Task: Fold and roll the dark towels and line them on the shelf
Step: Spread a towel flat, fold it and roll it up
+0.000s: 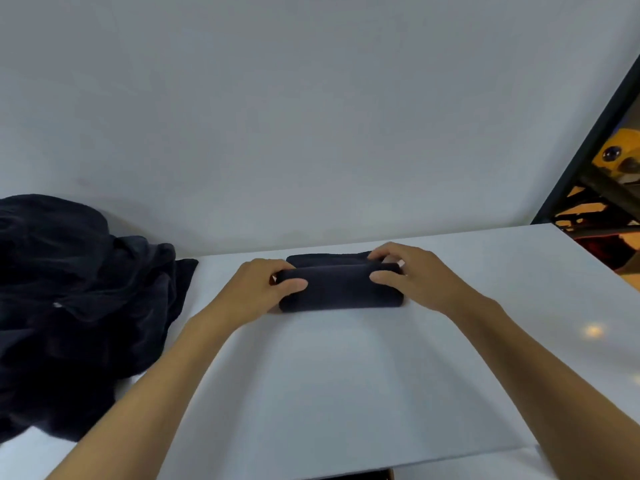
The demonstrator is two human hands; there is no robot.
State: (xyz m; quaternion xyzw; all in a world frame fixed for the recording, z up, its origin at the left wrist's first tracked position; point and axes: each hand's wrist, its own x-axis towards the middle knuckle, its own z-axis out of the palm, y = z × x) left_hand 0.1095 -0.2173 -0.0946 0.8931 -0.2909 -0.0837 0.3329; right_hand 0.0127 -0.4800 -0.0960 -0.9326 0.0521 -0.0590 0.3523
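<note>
Dark towel roll (341, 289) lies on the white table (329, 393) with its long axis running side to side across the person, so it spans the gap from one hand to the other. Nearest the camera, both forearms reach forward over bare table and meet the roll from its near side. The left hand (254, 289) grips the roll's left end, thumb on the near face and fingers curled over the top; the right hand (415, 277) grips the right end in the same way, thumb near, fingers over the crest. Neither hand is the closer one: each holds its own end, about level with the other. Just beyond the fingers, touching the roll's far side, a short flat strip (325, 259) of the same towel lies not yet wound in, pointing away from the grip toward the wall (311, 116). That is the relation that matters: what is left to roll sits on the far side of the hands, square to the roll's axis, so the turn most likely goes forward, away from the body, both ends kept even so the roll does not cone. Well out to the left of the left hand, a heap of dark towels (69, 289) waits loose and unfolded. Far off to the right of the right hand, past the table's end, a yellow object (620, 150) shows.
</note>
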